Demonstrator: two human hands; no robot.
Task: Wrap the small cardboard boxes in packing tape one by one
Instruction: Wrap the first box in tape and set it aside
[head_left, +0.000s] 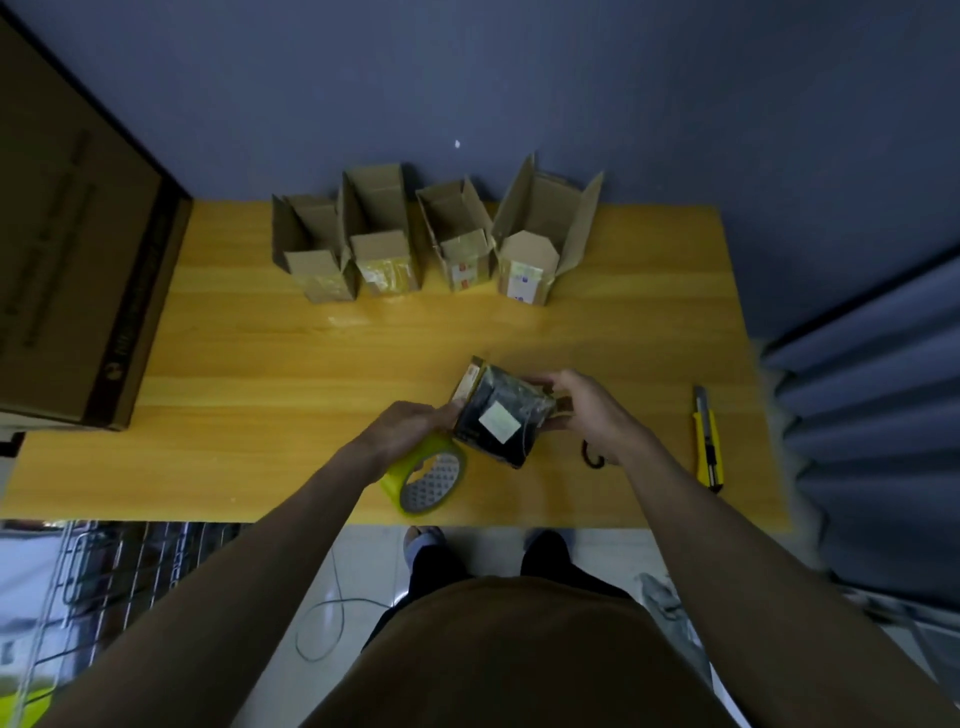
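— What surface are you working at?

— A yellow wooden table (260, 364) set against a dark blue-grey wall (519, 78), seen from above your own arms.

— What do your hands hold?

— Your left hand (402, 428) curls its fingers round a roll of yellow-green packing tape (426, 478), which hangs just below that hand, tilted. Its fingertips also touch the near-left edge of a small box (498, 415), dark on its wrapped faces with a pale label on top. Your right hand (587, 410) grips the box's far-right end, thumb over the top, fingers curled beneath. The box sits tilted between both hands; whether it touches the table cannot be told.

— Anything beside your right hand?

— A small dark hook-shaped object (592, 457) lies just under your right wrist. Further right, well apart from that hand, lies a yellow utility knife (707, 441).

— And beyond your hands?

— Four open cardboard boxes (447, 244) stand in a row at the table's far edge, flaps up. Far left of your left hand, a large brown carton (78, 260) overlaps the table's corner.
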